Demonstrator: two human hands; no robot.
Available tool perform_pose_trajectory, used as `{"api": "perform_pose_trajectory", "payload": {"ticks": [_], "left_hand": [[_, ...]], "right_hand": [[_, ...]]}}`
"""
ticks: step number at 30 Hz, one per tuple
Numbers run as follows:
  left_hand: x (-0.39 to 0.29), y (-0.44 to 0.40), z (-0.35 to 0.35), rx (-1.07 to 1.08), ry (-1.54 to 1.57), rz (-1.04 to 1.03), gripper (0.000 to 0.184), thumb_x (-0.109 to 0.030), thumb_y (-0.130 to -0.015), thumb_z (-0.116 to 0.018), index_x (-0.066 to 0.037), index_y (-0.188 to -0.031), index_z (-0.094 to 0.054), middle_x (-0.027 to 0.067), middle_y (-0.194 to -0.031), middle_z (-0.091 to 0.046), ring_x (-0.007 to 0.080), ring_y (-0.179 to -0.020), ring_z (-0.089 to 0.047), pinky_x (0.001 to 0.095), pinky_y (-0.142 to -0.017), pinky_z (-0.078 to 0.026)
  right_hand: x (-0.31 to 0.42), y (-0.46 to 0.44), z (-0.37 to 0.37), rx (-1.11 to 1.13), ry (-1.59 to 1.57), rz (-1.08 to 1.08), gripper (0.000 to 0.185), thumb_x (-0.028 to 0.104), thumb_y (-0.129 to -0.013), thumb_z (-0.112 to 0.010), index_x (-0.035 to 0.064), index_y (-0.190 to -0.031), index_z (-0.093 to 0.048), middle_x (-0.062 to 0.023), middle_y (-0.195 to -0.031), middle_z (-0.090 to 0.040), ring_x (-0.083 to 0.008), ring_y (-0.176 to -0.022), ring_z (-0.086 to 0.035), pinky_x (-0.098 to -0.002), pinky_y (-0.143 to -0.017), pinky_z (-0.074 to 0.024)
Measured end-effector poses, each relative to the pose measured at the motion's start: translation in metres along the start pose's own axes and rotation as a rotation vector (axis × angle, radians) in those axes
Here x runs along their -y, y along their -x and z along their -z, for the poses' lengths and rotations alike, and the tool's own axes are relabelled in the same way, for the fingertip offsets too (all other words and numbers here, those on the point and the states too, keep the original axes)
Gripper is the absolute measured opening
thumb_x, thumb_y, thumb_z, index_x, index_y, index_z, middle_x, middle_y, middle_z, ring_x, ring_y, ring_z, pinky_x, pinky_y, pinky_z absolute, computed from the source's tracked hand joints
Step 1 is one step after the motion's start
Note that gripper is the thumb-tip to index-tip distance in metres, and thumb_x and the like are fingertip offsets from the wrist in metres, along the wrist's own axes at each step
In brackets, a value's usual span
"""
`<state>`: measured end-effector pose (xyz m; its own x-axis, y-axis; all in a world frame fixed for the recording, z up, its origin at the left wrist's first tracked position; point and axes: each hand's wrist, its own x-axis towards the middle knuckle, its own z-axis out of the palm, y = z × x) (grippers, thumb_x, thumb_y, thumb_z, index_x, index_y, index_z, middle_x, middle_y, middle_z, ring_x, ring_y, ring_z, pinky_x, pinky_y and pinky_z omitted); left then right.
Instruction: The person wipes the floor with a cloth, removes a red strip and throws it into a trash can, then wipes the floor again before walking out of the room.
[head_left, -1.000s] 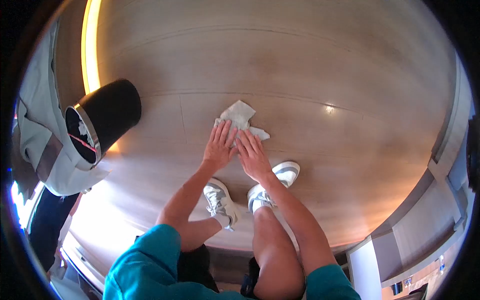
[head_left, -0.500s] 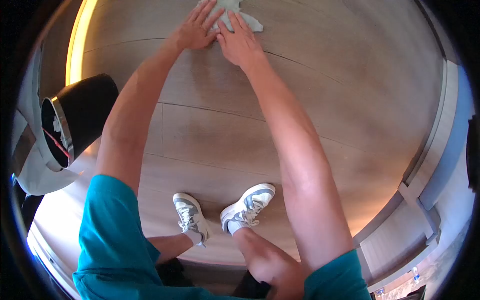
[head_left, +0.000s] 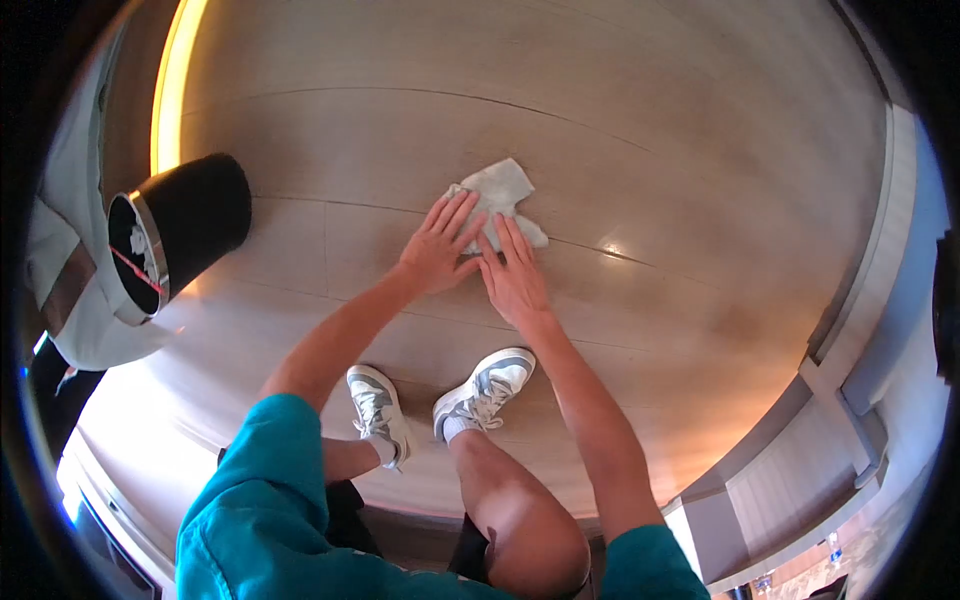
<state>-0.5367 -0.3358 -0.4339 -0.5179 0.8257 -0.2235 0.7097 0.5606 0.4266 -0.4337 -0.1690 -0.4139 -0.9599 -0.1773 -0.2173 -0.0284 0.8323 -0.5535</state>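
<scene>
A pale, crumpled cloth [head_left: 503,184] lies on the wood-plank floor [head_left: 640,320] in front of my feet. My left hand [head_left: 440,248] presses flat on the cloth's left part, fingers stretched out and slightly spread. Beside it, my right hand [head_left: 515,275] lies with extended fingers over the lower right edge of the cloth. The two hands nearly meet at the thumbs. Neither hand is wrapped round the cloth; both rest on top of it.
At the left stands a black trash bin [head_left: 205,220] with a metal rim and some litter inside. A glowing light strip [head_left: 172,90] runs behind it. My grey-and-white shoes [head_left: 490,390] are planted on the floor. A pale cabinet or panel [head_left: 790,500] borders the right side.
Both hands have drawn the cloth back along the floor toward my feet, from the top of the view to nearer its middle. My elbows are more bent.
</scene>
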Motion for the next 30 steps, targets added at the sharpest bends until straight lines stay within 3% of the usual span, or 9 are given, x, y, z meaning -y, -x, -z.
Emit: {"api": "perform_pose_trajectory", "payload": {"ticks": [7, 9, 13, 17, 19, 21, 23, 27, 30], "left_hand": [[0.125, -0.183, 0.033, -0.400, -0.178, -0.160, 0.073, -0.057, -0.098, -0.041, -0.015, -0.156, -0.027, 0.0169, -0.164, -0.014, 0.0341, -0.151, -0.015, 0.0482, -0.122, -0.013], [0.131, -0.206, 0.053, -0.344, -0.444, -0.231, 0.074, -0.048, -0.096, -0.046, -0.001, -0.151, -0.033, 0.0210, -0.160, -0.024, 0.0431, -0.149, -0.014, 0.0516, -0.122, -0.010], [0.131, -0.195, 0.038, -0.486, -0.118, -0.169, 0.087, -0.057, -0.091, -0.052, -0.005, -0.155, -0.025, 0.0167, -0.163, -0.019, 0.0437, -0.149, -0.012, 0.0523, -0.122, -0.008], [0.093, -0.067, 0.024, -0.239, -0.237, -0.063, 0.074, -0.058, -0.099, -0.041, -0.010, -0.155, -0.030, 0.0190, -0.162, -0.019, 0.0350, -0.151, -0.016, 0.0488, -0.122, -0.014], [0.066, 0.034, 0.009, -0.059, -0.108, 0.029, 0.075, -0.059, -0.099, -0.039, -0.008, -0.154, -0.030, 0.0217, -0.160, -0.024, 0.0349, -0.151, -0.016, 0.0493, -0.122, -0.013], [0.044, 0.130, -0.024, 0.029, -0.009, 0.098, 0.074, -0.059, -0.099, -0.040, -0.009, -0.153, -0.032, 0.0216, -0.161, -0.020, 0.0344, -0.151, -0.016, 0.0499, -0.122, -0.014], [0.016, 0.200, -0.042, 0.135, -0.052, 0.208, 0.075, -0.059, -0.098, -0.041, -0.008, -0.153, -0.031, 0.0207, -0.162, -0.017, 0.0347, -0.151, -0.016, 0.0493, -0.122, -0.014], [0.035, 0.204, -0.034, 0.169, -0.012, 0.157, 0.077, -0.059, -0.098, -0.040, -0.008, -0.154, -0.028, 0.0199, -0.162, -0.019, 0.0353, -0.150, -0.017, 0.0475, -0.123, -0.013], [0.105, 0.142, -0.004, -0.200, 0.066, 0.149, 0.074, -0.053, -0.097, -0.048, -0.012, -0.155, -0.027, 0.0175, -0.162, -0.018, 0.0367, -0.149, -0.020, 0.0481, -0.122, -0.016]], "right_hand": [[-0.091, -0.178, 0.070, -0.300, 0.058, -0.004, 0.042, 0.030, -0.105, -0.039, 0.0143, -0.143, -0.052, -0.0183, -0.157, -0.032, -0.0377, -0.144, -0.030, -0.0477, -0.117, -0.0304], [-0.111, -0.211, 0.075, -0.310, 0.080, 0.019, 0.044, 0.031, -0.106, -0.036, 0.0127, -0.143, -0.052, -0.0205, -0.156, -0.033, -0.0380, -0.144, -0.030, -0.0476, -0.117, -0.0297], [-0.112, -0.210, 0.054, -0.383, 0.122, 0.033, 0.043, 0.029, -0.105, -0.038, 0.0099, -0.141, -0.052, -0.0233, -0.154, -0.034, -0.0390, -0.144, -0.030, -0.0479, -0.118, -0.0283], [-0.048, -0.114, 0.027, -0.186, 0.250, 0.251, 0.042, 0.018, -0.100, -0.051, 0.0009, -0.139, -0.051, -0.0253, -0.147, -0.043, -0.0344, -0.140, -0.038, -0.0459, -0.116, -0.0309], [0.003, -0.050, -0.018, -0.053, -0.522, 0.054, 0.050, 0.017, -0.098, -0.057, -0.0015, -0.142, -0.044, -0.0251, -0.146, -0.044, -0.0378, -0.138, -0.040, -0.0442, -0.117, -0.0313], [0.057, 0.007, -0.051, 0.228, -0.566, -0.086, 0.052, 0.023, -0.097, -0.057, 0.0024, -0.143, -0.044, -0.0186, -0.151, -0.040, -0.0354, -0.141, -0.036, -0.0451, -0.119, -0.0277], [0.090, 0.043, -0.082, 0.302, -0.145, 0.273, 0.053, 0.024, -0.094, -0.059, 0.0090, -0.143, -0.047, -0.0147, -0.154, -0.036, -0.0318, -0.143, -0.034, -0.0448, -0.119, -0.0269], [0.085, 0.014, -0.080, 0.372, -0.103, 0.356, 0.051, 0.025, -0.093, -0.060, 0.0096, -0.140, -0.049, -0.0109, -0.154, -0.038, -0.0307, -0.140, -0.037, -0.0433, -0.119, -0.0283], [0.093, -0.088, -0.027, 0.375, -0.473, -0.034, 0.047, 0.026, -0.098, -0.055, 0.0081, -0.141, -0.049, -0.0143, -0.152, -0.040, -0.0329, -0.139, -0.041, -0.0444, -0.116, -0.0339]]}}
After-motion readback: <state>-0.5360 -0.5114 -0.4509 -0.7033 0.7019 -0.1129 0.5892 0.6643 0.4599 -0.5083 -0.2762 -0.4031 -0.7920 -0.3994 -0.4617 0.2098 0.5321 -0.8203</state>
